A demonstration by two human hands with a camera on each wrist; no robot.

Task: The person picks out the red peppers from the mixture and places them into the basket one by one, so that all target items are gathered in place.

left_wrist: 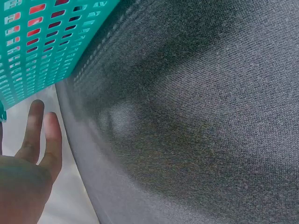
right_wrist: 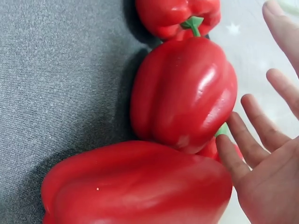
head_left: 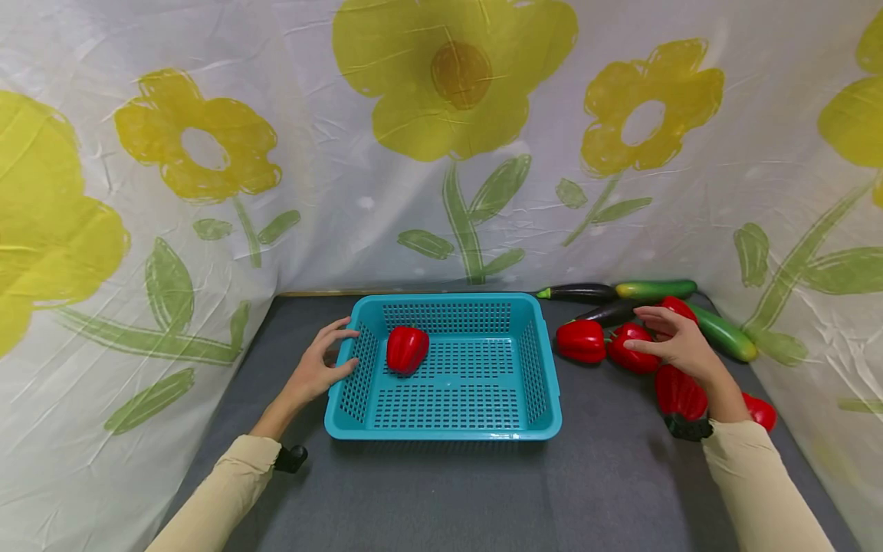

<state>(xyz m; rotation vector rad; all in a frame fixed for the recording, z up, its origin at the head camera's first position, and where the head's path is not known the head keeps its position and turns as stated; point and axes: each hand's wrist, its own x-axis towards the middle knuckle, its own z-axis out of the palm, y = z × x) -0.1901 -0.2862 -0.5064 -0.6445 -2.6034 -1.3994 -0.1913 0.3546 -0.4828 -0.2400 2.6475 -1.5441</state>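
A turquoise plastic basket [head_left: 441,435] stands on the table with one red bell pepper [head_left: 407,350] in its left part. My left hand [head_left: 320,364] is at the basket's left rim, fingers spread and loosely bent around the edge. In the left wrist view two fingers [left_wrist: 33,128] extend below the basket's perforated wall [left_wrist: 42,51]. Over the group of peppers on the right hovers my right hand [head_left: 679,349], fingers apart and holding nothing. Nearest to it is a red bell pepper [right_wrist: 182,93], with a larger one [right_wrist: 135,186] beside it in the right wrist view.
Another red pepper [head_left: 581,342] lies close to the basket's right side. Behind the peppers are eggplants [head_left: 582,293] and green cucumbers or zucchini [head_left: 720,333]. A further red pepper [head_left: 759,412] shows beyond the right forearm. A flowered curtain [head_left: 331,215] hangs along the table's back and sides.
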